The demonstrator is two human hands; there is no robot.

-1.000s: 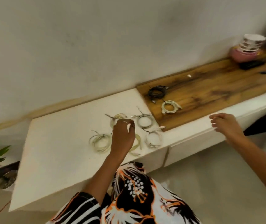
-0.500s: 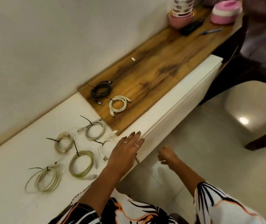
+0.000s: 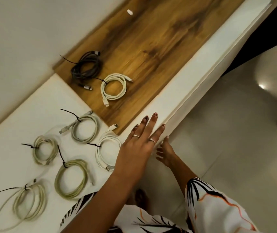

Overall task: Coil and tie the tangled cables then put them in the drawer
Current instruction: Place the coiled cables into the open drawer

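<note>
White counter (image 3: 181, 91), wood inlay (image 3: 151, 52), tiled floor (image 3: 227, 148)

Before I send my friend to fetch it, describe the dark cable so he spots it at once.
Look at the wooden panel set into the white counter along the wall. At its near-left corner two coils lie side by side: the dark grey cable sits closer to the wall, next to a white coil. It is the only dark bundle; all other coils are white or cream.

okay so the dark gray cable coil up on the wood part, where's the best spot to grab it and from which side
Probably pinch the bundled strands of the dark gray cable coil from above, near its black tie at the far left, where the loops are cinched together. It lies flat on the wood top, and its loose plug end would dangle otherwise.
</note>
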